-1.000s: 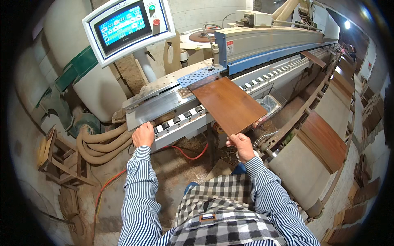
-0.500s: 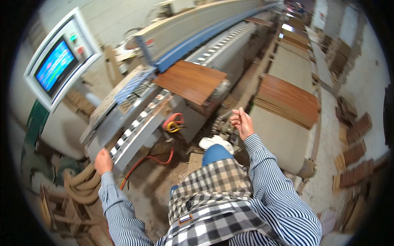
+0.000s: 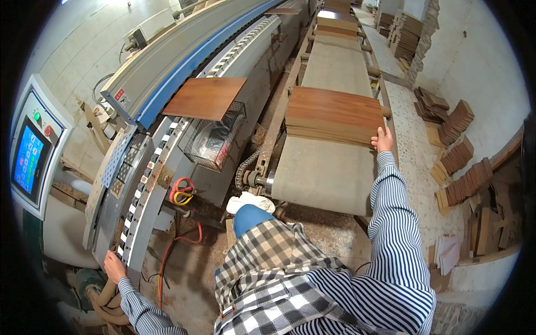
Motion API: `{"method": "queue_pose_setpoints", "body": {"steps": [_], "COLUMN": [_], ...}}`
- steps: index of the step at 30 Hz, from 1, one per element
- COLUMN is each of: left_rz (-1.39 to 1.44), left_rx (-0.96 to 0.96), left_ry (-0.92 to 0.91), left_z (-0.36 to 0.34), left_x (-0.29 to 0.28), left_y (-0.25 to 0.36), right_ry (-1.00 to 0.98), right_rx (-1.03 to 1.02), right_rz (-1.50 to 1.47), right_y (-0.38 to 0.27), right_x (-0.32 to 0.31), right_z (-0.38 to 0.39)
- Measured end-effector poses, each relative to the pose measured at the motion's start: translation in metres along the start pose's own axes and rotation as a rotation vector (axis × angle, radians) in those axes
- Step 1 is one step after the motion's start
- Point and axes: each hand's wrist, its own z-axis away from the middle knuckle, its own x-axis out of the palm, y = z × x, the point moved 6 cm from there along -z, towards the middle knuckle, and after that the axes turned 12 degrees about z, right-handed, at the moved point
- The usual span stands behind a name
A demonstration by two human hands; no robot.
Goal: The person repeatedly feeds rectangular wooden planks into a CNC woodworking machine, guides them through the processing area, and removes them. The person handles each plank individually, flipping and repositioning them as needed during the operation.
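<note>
Right hand (image 3: 382, 139) has its fingers curled at the near right corner of the stack of flat reddish-brown wood panels (image 3: 338, 109); can't tell if it's pinching a panel or just touching the edges. Left hand (image 3: 115, 267) is curled at the near end of the long grey machine bed with black-and-white rollers (image 3: 133, 209), and I can't see how tight. The stack sits on the beige conveyor belt (image 3: 329, 178) to the right, while a single brown panel (image 3: 206, 97) sticks out from under the blue-edged machine beam (image 3: 178, 84) on the left, no hand on it.

What I'd worry about: lifting from one corner could drag the panels underneath askew, and that overhanging panel could skew if bumped or poorly supported.

Compared with a second ago, the right hand has gone from that single panel's near corner over to the stack; left hand's still at the bed's near end.
</note>
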Motion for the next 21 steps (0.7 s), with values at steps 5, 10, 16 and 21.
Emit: {"method": "queue_pose_setpoints", "body": {"steps": [5,10,16,21], "left_rz": [-0.017,-0.003,0.001,-0.005], "left_rx": [0.024,0.020,-0.007,-0.005], "left_ry": [0.015,0.049,0.075,0.073], "left_z": [-0.001,0.003,0.006,0.007], "left_x": [0.003,-0.004,-0.006,-0.010], "left_y": [0.002,0.001,0.005,0.009], "right_ry": [0.224,-0.005,-0.412,-0.625], "right_rx": [-0.071,0.065,0.179,0.170], "right_rz": [-0.031,-0.514,-0.650,-0.470], "right_y": [0.027,0.066,0.071,0.042], "right_x": [-0.003,0.023,0.016,0.033], "right_z": [-0.018,0.017,0.138,0.174]}}
